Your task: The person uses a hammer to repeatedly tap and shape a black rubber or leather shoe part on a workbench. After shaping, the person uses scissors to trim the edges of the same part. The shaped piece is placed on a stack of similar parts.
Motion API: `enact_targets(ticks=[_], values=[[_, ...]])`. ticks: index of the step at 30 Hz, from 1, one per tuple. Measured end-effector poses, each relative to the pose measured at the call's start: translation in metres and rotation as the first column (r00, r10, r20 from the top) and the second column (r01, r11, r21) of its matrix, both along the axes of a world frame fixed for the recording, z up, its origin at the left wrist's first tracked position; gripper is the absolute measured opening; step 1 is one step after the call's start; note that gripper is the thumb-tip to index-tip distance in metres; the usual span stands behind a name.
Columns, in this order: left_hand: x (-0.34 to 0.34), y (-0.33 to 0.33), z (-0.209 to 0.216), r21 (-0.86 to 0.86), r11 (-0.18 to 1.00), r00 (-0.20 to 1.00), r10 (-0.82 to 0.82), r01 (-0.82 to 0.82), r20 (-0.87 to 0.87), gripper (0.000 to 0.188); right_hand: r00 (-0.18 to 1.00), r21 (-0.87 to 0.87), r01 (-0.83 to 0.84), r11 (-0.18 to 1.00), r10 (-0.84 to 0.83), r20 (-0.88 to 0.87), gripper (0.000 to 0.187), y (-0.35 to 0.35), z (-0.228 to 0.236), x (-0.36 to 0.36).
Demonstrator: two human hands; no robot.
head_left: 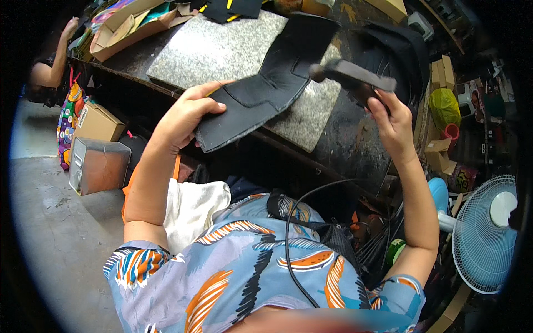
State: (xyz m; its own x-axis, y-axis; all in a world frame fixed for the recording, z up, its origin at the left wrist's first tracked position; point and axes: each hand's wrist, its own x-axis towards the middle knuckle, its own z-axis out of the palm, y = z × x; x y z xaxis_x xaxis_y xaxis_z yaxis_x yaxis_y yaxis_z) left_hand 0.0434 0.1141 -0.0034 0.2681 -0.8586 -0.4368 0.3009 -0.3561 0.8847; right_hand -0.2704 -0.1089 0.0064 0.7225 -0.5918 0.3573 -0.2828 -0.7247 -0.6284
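Note:
My left hand point(191, 111) grips the near left end of a black stitched leather piece point(250, 100), thumb on top. The piece bends in the middle and its far part reaches up over a speckled stone slab point(216, 47) on the workbench. In my right hand point(391, 119) is a hammer point(352, 76), held up at the right of the leather. Its dark head is slightly blurred, and the rounded end points toward the leather's edge. The fingers under the leather are mostly hidden.
A cardboard box point(130, 28) with scraps stands at the back left of the bench. Dark material point(391, 50) lies at the back right. A fan point(486, 233) stands at my right, near a yellow-green bag point(444, 108). Another person's arm point(55, 61) shows at far left, above a metal tin point(100, 164).

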Motion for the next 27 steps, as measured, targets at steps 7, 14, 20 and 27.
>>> enact_targets(ticks=[7,14,20,27], values=[[0.012,0.02,0.002,-0.134,0.978,0.987,-0.154,0.157,0.036,0.066,0.98,-0.262,-0.155,0.953,0.116,-0.161,0.03,0.007,-0.019,0.03],[0.034,-0.052,0.035,-0.192,0.924,0.907,-0.255,0.331,0.336,0.048,0.978,-0.365,-0.134,0.921,0.063,-0.201,0.032,0.01,-0.047,0.027],[-0.005,-0.126,-0.009,0.165,0.657,0.29,-0.526,0.736,0.799,0.022,0.977,-0.396,-0.161,0.904,0.087,-0.197,0.033,0.004,-0.024,0.015],[0.001,-0.116,-0.014,0.178,0.626,0.387,-0.654,0.759,0.65,0.026,0.982,-0.023,0.083,0.996,-0.077,0.174,0.03,-0.004,-0.007,-0.004]])
